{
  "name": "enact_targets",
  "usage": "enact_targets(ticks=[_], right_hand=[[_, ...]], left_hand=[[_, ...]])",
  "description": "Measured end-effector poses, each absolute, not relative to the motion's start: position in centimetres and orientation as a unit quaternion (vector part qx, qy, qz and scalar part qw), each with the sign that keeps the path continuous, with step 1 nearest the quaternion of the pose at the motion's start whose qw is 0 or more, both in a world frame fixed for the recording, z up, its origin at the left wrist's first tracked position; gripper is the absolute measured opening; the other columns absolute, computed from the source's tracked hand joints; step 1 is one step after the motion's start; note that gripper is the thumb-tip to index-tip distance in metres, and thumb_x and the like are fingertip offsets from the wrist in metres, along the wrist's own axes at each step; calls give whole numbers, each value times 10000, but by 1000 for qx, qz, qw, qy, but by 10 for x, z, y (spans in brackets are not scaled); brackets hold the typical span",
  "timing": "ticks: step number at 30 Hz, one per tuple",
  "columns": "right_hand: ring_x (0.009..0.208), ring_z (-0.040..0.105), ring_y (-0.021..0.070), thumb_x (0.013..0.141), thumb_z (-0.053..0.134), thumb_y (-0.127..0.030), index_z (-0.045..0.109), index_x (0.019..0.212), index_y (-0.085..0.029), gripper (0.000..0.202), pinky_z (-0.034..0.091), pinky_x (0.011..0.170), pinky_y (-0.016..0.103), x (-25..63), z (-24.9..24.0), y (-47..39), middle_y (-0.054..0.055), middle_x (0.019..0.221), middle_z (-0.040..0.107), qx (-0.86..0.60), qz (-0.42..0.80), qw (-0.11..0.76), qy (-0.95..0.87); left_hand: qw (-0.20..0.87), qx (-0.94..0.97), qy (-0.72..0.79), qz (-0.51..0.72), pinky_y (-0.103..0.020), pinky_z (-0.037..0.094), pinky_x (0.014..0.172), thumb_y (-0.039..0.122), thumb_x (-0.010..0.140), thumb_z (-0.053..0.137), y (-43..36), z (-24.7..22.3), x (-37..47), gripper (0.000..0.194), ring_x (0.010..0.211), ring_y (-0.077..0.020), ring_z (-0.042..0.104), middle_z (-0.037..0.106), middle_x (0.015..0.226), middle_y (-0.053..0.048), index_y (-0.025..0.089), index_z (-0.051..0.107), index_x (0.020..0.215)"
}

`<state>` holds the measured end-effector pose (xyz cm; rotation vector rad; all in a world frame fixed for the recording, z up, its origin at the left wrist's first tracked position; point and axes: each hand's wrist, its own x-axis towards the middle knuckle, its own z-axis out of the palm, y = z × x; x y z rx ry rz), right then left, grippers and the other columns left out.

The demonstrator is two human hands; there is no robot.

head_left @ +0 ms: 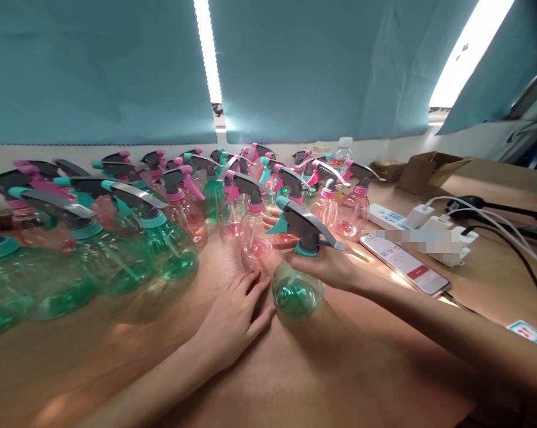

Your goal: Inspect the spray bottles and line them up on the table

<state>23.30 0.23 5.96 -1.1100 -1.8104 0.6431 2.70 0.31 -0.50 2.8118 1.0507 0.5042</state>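
A green spray bottle (296,292) with a teal and grey trigger head is at the centre front, and my right hand (324,266) is wrapped round its neck. Just left of it, my left hand (233,309) lies on the table with its fingers apart, holding nothing; the fingertips reach the base of a pink spray bottle (256,238). Several green bottles (173,252) with teal collars stand on the left. Behind them and in the middle are several pink bottles (351,211) with pink or white heads.
To the right, a phone (404,263) showing a timer lies beside a white power strip (387,217) with chargers and cables. An open cardboard box (431,172) and a clear capped bottle (345,151) are farther back. Blue curtains (317,71) hang behind the table (259,380).
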Motion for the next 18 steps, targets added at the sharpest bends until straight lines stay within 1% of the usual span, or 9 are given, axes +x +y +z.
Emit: enact_targets(ticks=[3, 6, 9, 11, 13, 15, 18], right_hand=[[805, 633, 216, 758, 650, -324, 615, 1119, -251, 370, 545, 692, 364, 234, 62, 0, 32, 879, 651, -459, 266, 453, -716], [819, 626, 238, 705, 751, -378, 643, 1078, -282, 399, 532, 666, 355, 238, 63, -2, 35, 890, 661, -479, 224, 433, -730], [878, 635, 261, 713, 769, -425, 671, 988, -295, 320, 536, 740, 382, 244, 62, -6, 19, 814, 664, -480, 202, 391, -759], [928, 639, 279, 708, 762, -485, 669, 971, -283, 344, 534, 792, 423, 250, 60, -10, 20, 853, 673, -492, 197, 370, -763], [983, 636, 293, 699, 755, -532, 651, 1025, -267, 433, 524, 842, 461, 256, 57, -17, 41, 984, 677, -502, 192, 365, -760], [1038, 622, 299, 690, 757, -553, 607, 1138, -261, 555, 504, 902, 484, 261, 54, -25, 65, 1097, 659, -495, 182, 372, -764], [1009, 627, 291, 679, 774, -544, 532, 1250, -244, 689, 513, 885, 478, 268, 49, -34, 90, 1151, 638, -492, 160, 389, -762]], left_hand=[[38, 918, 353, 174, -509, 417, 1035, 385, 974, 474, 0, -9, 20, 412, 1271, -320, 484, 531, 1371, -159, 159, 539, 1311], [25, 915, 367, 166, -509, 418, 1031, 387, 977, 468, -6, -10, 10, 427, 1272, -321, 481, 534, 1368, -164, 146, 534, 1324], [17, 914, 377, 148, -508, 420, 1031, 378, 981, 458, -12, -7, 0, 423, 1261, -331, 492, 547, 1349, -179, 117, 554, 1299], [8, 912, 384, 147, -506, 429, 1025, 380, 982, 448, -17, -5, -6, 424, 1259, -334, 496, 550, 1349, -178, 120, 549, 1301], [1, 909, 388, 150, -498, 435, 1023, 389, 987, 438, -20, -4, -11, 419, 1268, -323, 494, 549, 1358, -160, 146, 533, 1315], [-3, 909, 389, 153, -486, 439, 1023, 398, 993, 428, -23, -4, -17, 410, 1275, -308, 494, 552, 1363, -144, 168, 527, 1318], [-8, 907, 391, 157, -490, 442, 1021, 410, 1004, 406, -26, -5, -24, 407, 1271, -307, 500, 554, 1364, -146, 169, 536, 1305]])
